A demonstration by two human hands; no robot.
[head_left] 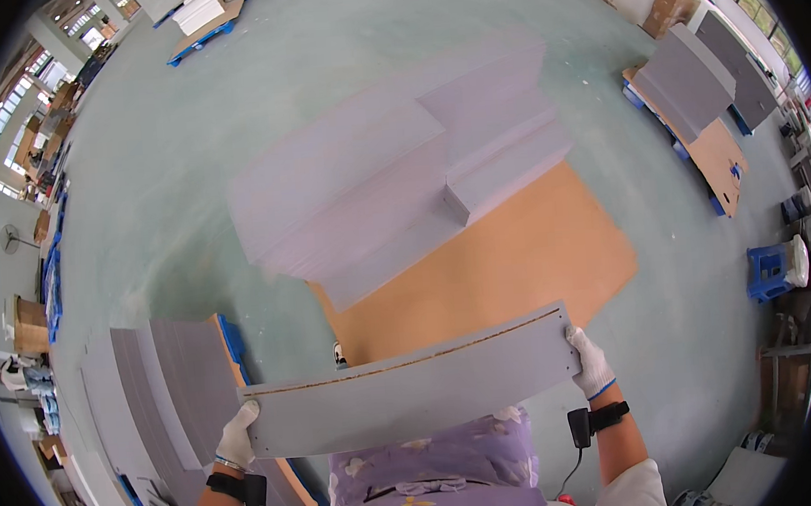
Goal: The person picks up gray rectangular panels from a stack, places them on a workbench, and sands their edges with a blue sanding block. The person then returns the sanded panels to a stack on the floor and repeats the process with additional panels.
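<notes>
A long grey panel (415,389) is held level across my body, with a thin brown groove running along its far edge and small holes near its ends. My left hand (238,438), in a white glove, grips the panel's left end. At the right end my right hand (591,362), gloved the same way, is closed on the edge with the thumb on top. Beyond the panel, stacks of similar grey panels (345,196) lie on a brown sheet (545,234) on the floor. The fingers under the panel are hidden.
More grey panels (185,391) are stacked on a blue pallet close on my left. At the right, grey boards (685,78) rest on another pallet, with a blue stool (770,272) nearer to me. A further loaded pallet (206,27) stands far off at the upper left.
</notes>
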